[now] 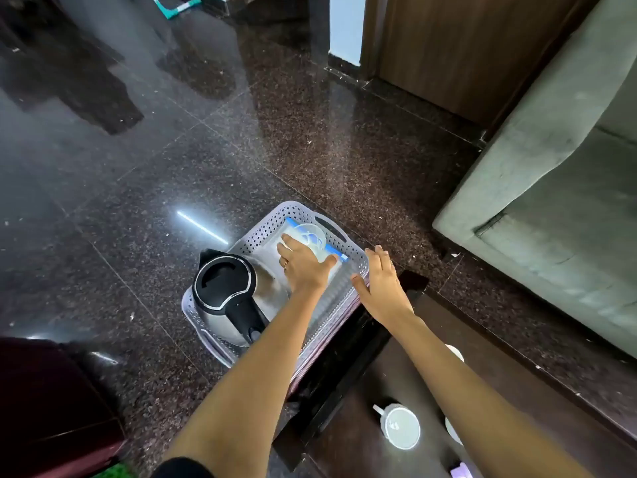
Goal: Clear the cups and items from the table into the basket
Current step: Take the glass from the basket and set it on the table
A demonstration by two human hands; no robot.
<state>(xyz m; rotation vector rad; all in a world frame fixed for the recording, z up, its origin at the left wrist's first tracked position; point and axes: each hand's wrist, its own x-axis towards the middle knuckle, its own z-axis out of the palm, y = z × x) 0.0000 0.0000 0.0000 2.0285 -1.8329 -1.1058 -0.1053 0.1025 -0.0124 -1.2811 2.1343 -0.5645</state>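
From the head camera we look down on a pale perforated basket (263, 232) that stands on the dark speckled floor (138, 188), touching the end of a dark wooden table (348, 367). We take the basket as our landmark. Inside it, at the near left part, stands a steel kettle (238, 298) with a black lid and handle. At the far part lies a clear bag with a blue strip (332, 250), and a white cup (312, 236) sits on it. Our left hand (305, 267) is in the basket, fingers curled around this cup, the thumb on its right side. Our right hand (382, 284) rests on the right rim of the basket, fingers together and stretched flat, holding nothing. Behind the basket, toward us, on the table stands a second white cup (400, 426), well apart from it. To the right of the basket is a grey sofa (551, 201).
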